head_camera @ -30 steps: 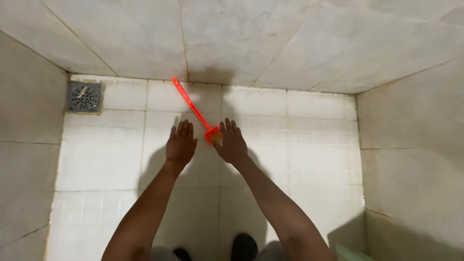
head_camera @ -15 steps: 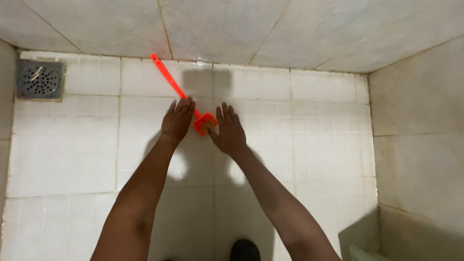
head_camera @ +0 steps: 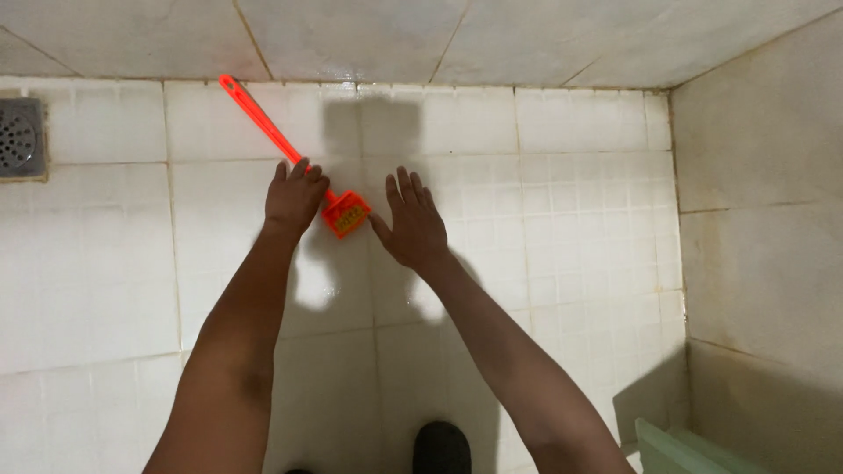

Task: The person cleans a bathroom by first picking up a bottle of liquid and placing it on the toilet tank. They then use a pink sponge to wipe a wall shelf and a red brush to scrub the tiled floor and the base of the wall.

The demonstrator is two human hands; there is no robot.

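A bright orange long-handled brush (head_camera: 260,117) lies slanted on the white tiled floor (head_camera: 571,202). Its small square head (head_camera: 347,213) points toward me. My left hand (head_camera: 294,197) is stretched down over the handle just above the head, fingers extended and laid across it; I see no closed grip. My right hand (head_camera: 411,224) hovers just right of the head with its fingers spread, the thumb close to the head's edge and nothing in it.
A square metal floor drain (head_camera: 18,136) sits at the far left. Large beige wall tiles (head_camera: 527,39) rise at the back and on the right. A pale green container edge (head_camera: 694,448) shows bottom right. A dark shoe tip (head_camera: 442,448) is below.
The view has shifted so the drain slides left. My hands, close together at the brush head before, have parted: the left lies over the handle, the right sits beside the head.
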